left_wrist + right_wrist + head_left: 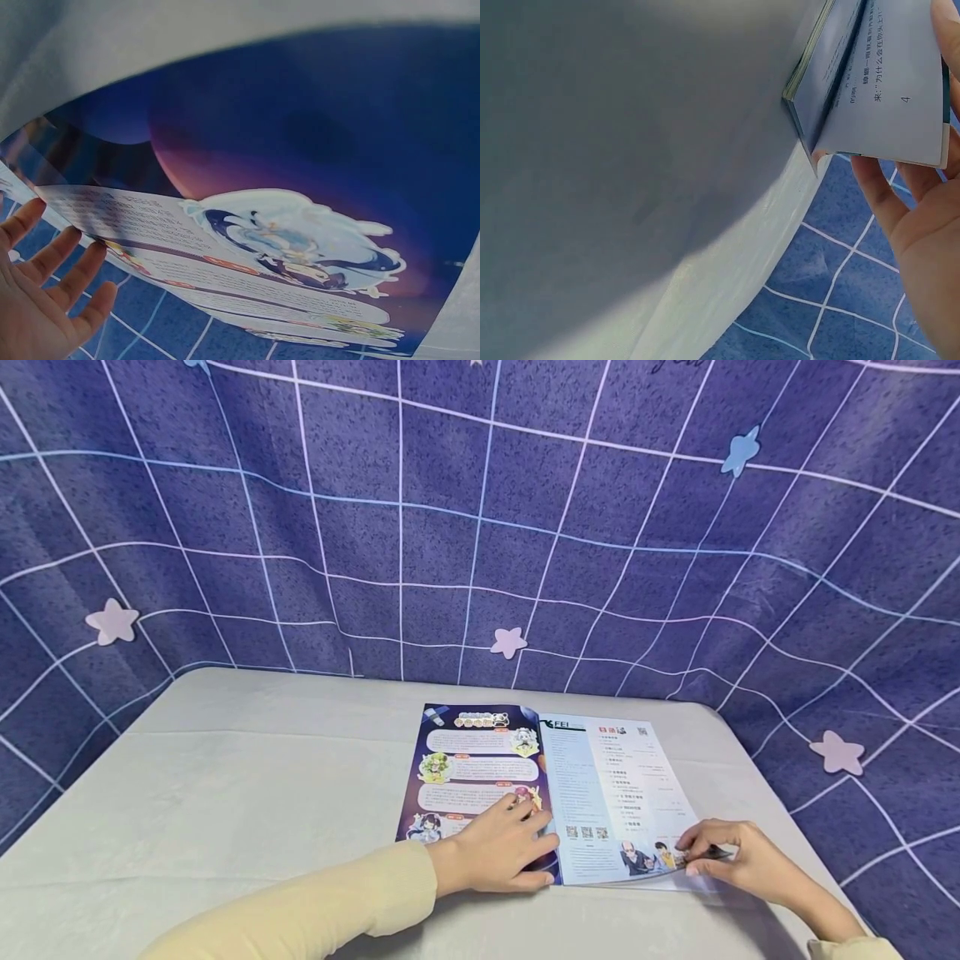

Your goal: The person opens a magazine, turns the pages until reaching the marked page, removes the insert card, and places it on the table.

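An open magazine lies on the table, its dark blue left page (480, 768) showing cartoon figures and its pale right page (577, 785) printed with text. My left hand (498, 847) rests with spread fingers on the lower part of the left page, near the fold; the left wrist view shows the same hand (52, 300) at the page (300, 150). At the lower right corner, my right hand (742, 860) pinches the page's edge, which is lifted. In the right wrist view the right hand (930, 225) holds the raised page (892, 97), with other pages beneath.
A pale cloth covers the table (225, 793). Behind it hangs a dark blue curtain (435, 568) with a grid of light lines and stars; it also runs down along the table's left and right sides.
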Demonstrator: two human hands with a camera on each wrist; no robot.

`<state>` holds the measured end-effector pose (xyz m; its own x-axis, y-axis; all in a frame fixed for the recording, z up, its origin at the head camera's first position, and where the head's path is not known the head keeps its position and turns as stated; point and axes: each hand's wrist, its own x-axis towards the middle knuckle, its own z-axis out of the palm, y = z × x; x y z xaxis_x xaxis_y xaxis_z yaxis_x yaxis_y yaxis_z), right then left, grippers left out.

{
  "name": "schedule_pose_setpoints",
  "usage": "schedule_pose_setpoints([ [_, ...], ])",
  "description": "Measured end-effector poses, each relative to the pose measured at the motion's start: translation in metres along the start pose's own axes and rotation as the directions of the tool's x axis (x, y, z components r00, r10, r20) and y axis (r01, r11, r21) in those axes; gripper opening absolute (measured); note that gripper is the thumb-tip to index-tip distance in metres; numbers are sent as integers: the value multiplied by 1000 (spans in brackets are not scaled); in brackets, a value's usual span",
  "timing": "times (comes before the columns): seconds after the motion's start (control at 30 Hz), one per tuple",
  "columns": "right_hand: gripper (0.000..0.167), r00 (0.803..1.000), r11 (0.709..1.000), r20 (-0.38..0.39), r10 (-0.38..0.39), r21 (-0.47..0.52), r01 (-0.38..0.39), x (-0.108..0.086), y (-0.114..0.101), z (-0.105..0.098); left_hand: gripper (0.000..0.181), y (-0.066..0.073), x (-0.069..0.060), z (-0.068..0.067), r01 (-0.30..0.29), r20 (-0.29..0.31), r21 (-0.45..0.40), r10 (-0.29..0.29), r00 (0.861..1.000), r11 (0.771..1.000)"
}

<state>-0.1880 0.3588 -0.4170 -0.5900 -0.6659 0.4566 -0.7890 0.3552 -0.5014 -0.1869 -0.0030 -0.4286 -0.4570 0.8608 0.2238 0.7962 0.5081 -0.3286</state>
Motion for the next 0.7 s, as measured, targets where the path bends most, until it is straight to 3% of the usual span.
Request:
schedule_pose_setpoints([
  [0.2,30,1000,998,16,14,55,-15,-2,2,0,44,0,2,-2,2,-4,4,-2,1000,1000],
  [0.43,27,994,996,56,92,-21,-91,-3,-3,-2,45,1,2,-2,3,5,10,-3,1000,1000],
  [0.7,40,1000,996,0,24,-83,-24,-4,2,0,46,1,3,-3,7,21,10,-7,1000,1000],
])
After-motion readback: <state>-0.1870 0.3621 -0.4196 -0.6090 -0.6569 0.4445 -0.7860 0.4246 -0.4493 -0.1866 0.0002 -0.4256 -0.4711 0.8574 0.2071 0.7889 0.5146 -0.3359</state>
